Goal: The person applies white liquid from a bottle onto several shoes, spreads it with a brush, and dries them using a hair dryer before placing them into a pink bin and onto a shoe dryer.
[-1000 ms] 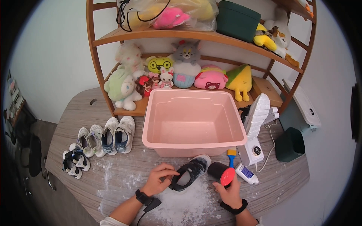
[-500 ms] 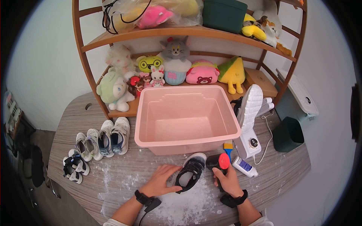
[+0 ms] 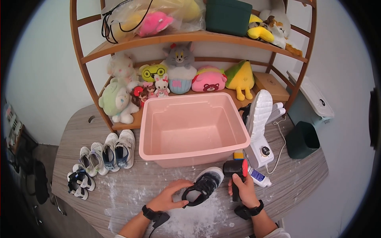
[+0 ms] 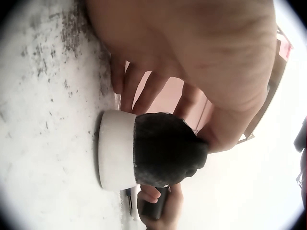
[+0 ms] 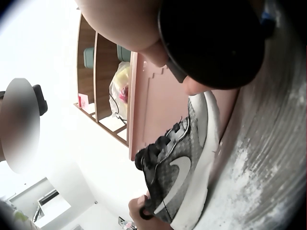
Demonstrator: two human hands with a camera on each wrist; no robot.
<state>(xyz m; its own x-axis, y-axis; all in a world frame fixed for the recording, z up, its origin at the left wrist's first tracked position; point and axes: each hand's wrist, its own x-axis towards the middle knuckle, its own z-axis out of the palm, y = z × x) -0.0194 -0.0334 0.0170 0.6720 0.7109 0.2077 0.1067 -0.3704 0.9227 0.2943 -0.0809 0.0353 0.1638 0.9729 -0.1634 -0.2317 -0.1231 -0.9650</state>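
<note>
A black and grey sneaker (image 3: 204, 184) with a white sole stands on the powder-dusted table, its toe pointing away to the right. My left hand (image 3: 170, 196) holds it at the heel. In the left wrist view the thumb lies at the collar of the sneaker (image 4: 158, 148), the fingers along its far side. My right hand (image 3: 246, 192) grips the handle of a black hair-dryer-shaped tool (image 3: 232, 168) with a round red end facing right. The tool's barrel is close beside the toe. The right wrist view shows the sneaker's laces and side (image 5: 177, 175).
Behind the sneaker stands a large pink basin (image 3: 194, 156). To the right are a yellow-and-blue brush (image 3: 238, 155), a white bottle (image 3: 260, 179), a white device (image 3: 260, 154) bearing an upright white shoe, and a dark green bin (image 3: 303, 141). Several shoes (image 3: 107, 152) line the left; plush toys fill the shelf (image 3: 190, 37).
The right hand has turned the tool, so its red end faces right and its handle shows. The left hand has shifted to the sneaker's heel. The head view has swung slightly right.
</note>
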